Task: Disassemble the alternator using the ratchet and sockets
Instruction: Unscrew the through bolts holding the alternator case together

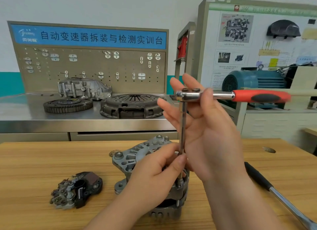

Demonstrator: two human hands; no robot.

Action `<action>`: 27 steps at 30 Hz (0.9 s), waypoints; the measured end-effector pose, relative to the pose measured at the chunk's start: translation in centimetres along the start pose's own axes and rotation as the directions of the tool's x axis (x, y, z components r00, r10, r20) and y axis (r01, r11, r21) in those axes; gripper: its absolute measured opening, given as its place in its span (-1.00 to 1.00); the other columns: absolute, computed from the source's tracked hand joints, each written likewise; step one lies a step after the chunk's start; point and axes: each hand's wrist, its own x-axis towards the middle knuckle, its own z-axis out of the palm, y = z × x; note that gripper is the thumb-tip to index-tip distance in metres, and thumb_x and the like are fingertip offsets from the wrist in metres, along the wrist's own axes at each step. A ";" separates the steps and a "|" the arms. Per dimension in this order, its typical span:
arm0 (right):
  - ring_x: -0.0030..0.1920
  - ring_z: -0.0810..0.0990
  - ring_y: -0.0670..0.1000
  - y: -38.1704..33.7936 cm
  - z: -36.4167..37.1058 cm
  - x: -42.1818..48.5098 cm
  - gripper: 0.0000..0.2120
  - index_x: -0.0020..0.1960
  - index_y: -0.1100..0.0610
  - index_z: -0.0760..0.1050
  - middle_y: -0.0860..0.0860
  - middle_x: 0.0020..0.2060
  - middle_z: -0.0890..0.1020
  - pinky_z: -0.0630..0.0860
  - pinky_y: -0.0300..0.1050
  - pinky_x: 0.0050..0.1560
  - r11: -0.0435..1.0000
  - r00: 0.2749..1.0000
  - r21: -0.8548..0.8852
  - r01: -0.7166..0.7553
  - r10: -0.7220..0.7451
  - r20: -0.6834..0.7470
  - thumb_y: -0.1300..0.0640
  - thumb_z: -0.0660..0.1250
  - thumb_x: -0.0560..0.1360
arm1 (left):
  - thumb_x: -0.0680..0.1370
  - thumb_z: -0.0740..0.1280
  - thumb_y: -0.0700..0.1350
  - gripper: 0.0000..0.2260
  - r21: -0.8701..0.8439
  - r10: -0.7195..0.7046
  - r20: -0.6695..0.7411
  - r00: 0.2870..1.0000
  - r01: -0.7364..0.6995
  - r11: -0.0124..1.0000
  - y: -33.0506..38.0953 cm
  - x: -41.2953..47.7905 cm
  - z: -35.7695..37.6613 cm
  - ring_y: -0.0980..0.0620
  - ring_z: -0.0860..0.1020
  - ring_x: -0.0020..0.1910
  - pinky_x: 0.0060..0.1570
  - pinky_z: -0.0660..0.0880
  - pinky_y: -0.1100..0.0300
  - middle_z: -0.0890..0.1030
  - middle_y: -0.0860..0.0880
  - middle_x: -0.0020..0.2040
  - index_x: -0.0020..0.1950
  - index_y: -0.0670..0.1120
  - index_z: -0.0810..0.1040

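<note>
The grey alternator [135, 154] stands on the wooden table, partly hidden by my hands. A ratchet [257, 96] with a red and black handle points right, its chrome head [187, 95] carrying a long extension bar [183, 125] that runs straight down to a bolt on the alternator's right side. My left hand [154, 171] pinches the lower part of the bar. My right hand [205, 126] stays spread beside the bar, fingers straight, thumb and fingertips touching the ratchet head.
A removed black rectifier and regulator part [77, 189] lies left of the alternator. A long chrome bar with a black grip [277, 193] lies at the right. Behind, a steel bench [25, 113] carries a clutch cover [132, 105], a flywheel [67, 105] and a housing.
</note>
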 end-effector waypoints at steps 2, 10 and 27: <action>0.04 0.70 0.10 -0.2 -0.4 0.2 -0.57 0.18 0.03 0.54 -0.02 0.05 0.71 0.62 -0.09 0.09 0.999 0.998 0.009 -0.054 0.054 -0.013 -0.15 0.14 0.44 | 0.51 0.13 0.25 -0.69 0.060 0.018 0.007 1.000 -0.018 0.998 -0.1 0.0 -0.1 -0.16 0.61 -0.04 0.05 0.52 -0.17 0.69 0.01 -0.07 0.12 0.20 0.55; -0.09 0.68 -0.05 0.2 -0.2 0.2 -0.71 0.18 -0.06 0.62 -0.01 0.12 0.69 0.44 -0.30 0.25 0.874 0.948 -0.392 0.286 -0.317 -0.015 0.02 0.30 0.49 | 0.61 0.28 -0.05 -0.90 0.084 -0.061 -0.040 0.997 0.065 0.994 0.0 0.1 -0.1 -0.17 0.63 -0.11 -0.08 0.52 -0.02 0.70 0.23 -0.15 0.01 0.13 0.58; 0.22 0.60 -0.04 0.9 -0.2 -0.1 -0.76 0.13 -0.14 0.62 -0.09 0.13 0.67 0.48 -0.02 0.29 0.946 0.974 -0.262 0.191 -0.216 -0.068 -0.04 0.36 0.47 | 0.47 0.23 0.14 -0.81 0.047 -0.037 -0.030 0.999 0.039 0.998 0.1 0.1 0.2 -0.11 0.65 -0.07 0.04 0.54 -0.18 0.71 0.18 -0.11 0.04 0.21 0.52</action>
